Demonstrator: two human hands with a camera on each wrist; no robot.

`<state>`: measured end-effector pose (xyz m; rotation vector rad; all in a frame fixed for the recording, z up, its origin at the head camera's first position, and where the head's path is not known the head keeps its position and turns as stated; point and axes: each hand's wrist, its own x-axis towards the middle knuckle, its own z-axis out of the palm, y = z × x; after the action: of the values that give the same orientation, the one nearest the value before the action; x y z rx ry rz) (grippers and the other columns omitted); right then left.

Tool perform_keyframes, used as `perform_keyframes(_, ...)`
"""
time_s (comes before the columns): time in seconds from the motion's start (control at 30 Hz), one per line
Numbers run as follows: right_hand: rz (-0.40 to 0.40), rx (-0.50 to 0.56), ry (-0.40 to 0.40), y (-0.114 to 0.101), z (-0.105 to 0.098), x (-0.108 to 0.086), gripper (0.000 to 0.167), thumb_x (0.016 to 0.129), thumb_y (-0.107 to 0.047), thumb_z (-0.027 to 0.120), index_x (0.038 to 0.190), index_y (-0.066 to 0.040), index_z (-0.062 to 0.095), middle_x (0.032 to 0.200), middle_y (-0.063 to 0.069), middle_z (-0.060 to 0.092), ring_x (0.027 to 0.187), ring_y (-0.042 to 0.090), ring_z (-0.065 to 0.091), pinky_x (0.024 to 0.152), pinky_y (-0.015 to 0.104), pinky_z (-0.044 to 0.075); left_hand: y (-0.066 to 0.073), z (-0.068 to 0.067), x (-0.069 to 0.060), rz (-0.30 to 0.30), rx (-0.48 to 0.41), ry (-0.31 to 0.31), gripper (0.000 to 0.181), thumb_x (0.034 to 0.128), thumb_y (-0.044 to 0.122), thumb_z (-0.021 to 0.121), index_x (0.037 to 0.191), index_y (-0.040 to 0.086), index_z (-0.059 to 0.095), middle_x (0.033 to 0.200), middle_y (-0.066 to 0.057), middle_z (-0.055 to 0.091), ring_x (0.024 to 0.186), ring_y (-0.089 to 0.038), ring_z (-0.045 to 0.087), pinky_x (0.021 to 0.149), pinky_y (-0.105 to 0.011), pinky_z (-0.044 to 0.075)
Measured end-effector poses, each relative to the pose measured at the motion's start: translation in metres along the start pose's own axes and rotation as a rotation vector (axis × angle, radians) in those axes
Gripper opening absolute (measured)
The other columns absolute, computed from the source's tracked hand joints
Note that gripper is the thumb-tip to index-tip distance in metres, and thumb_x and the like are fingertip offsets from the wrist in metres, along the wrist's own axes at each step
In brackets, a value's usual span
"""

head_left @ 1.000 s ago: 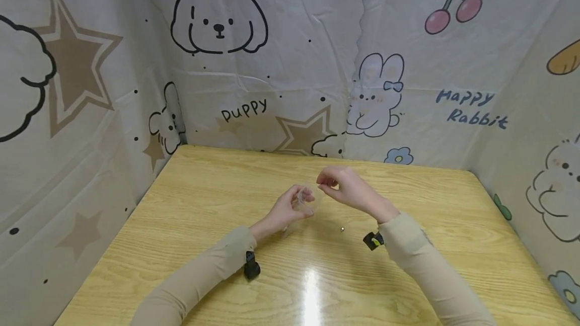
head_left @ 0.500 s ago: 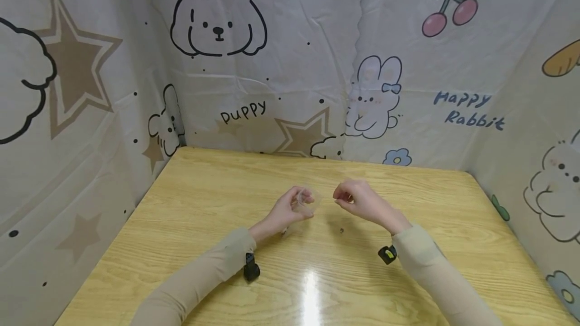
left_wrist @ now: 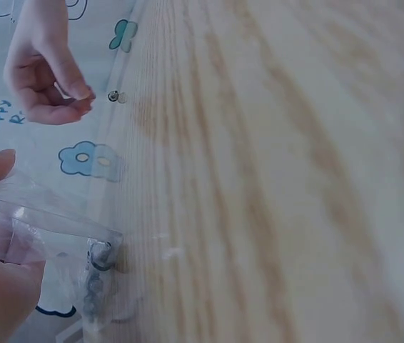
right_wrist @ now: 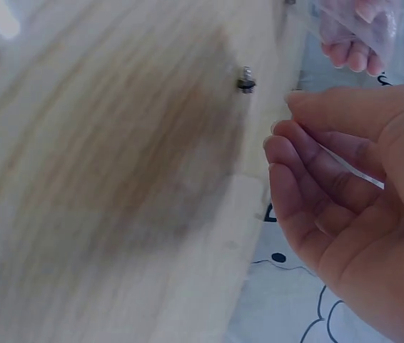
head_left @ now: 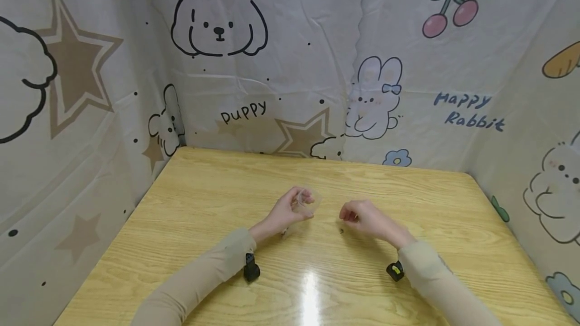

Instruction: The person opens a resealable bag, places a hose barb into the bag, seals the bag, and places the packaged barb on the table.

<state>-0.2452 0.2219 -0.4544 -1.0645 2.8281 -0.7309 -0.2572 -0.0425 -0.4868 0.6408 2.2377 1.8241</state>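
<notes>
My left hand (head_left: 290, 206) grips a clear plastic bag (left_wrist: 52, 225), its mouth spread between the thumb and fingers. Small metal pieces (left_wrist: 96, 286) lie in the bottom of the bag, too blurred to tell their exact kind. On the table stands one small metal screw (right_wrist: 245, 81) with a dark band round it. Just above and beside this screw is my right hand (head_left: 369, 219), its fingers loosely bent. In the right wrist view nothing shows between the thumb and fingertips (right_wrist: 277, 143), which are apart from the screw.
The wooden table (head_left: 217, 180) carries a bright light reflection near its front. Behind and at both sides hangs a white printed cloth (head_left: 290, 39), close to the table's edges. Each wrist wears a black camera (head_left: 251, 268).
My right hand has moved away from the bag, rightward and down toward the screw on the table. The left hand keeps the bag in nearly the same place.
</notes>
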Motion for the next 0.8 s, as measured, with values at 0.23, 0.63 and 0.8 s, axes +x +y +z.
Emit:
perform_keyframes(0.23, -0.017, 0.006, -0.017, 0.002, 0.008, -0.006, 0.010, 0.082, 0.001, 0.074, 0.088, -0.005, 0.069, 0.081, 0.002, 0.069, 0.071, 0.005, 0.059, 0.063, 0.018, 0.053, 0.001, 0.000, -0.001, 0.010, -0.007, -0.007, 0.049, 0.0876, 0.001, 0.072, 0.131, 0.000, 0.050, 0.129, -0.021, 0.061, 0.128, -0.035, 0.056, 0.122, -0.054, 0.030)
perform_keyframes(0.63, -0.056, -0.007, -0.030, 0.004, 0.015, -0.007, 0.009, 0.082, 0.000, 0.075, 0.087, -0.007, 0.071, 0.083, 0.003, 0.070, 0.072, 0.006, 0.060, 0.062, 0.016, 0.052, 0.001, 0.000, -0.001, 0.009, -0.007, -0.002, 0.048, 0.0880, 0.002, 0.072, 0.131, 0.003, 0.051, 0.129, -0.019, 0.062, 0.127, -0.033, 0.057, 0.122, -0.053, 0.030)
perform_keyframes(0.8, -0.079, -0.032, -0.014, 0.004, 0.015, -0.008, 0.007, 0.084, -0.001, 0.075, 0.085, -0.007, 0.073, 0.082, 0.003, 0.069, 0.073, 0.007, 0.061, 0.063, 0.017, 0.052, 0.003, 0.000, -0.001, 0.009, -0.003, 0.005, 0.047, 0.0879, 0.002, 0.072, 0.130, 0.003, 0.051, 0.129, -0.019, 0.062, 0.127, -0.033, 0.057, 0.122, -0.054, 0.030)
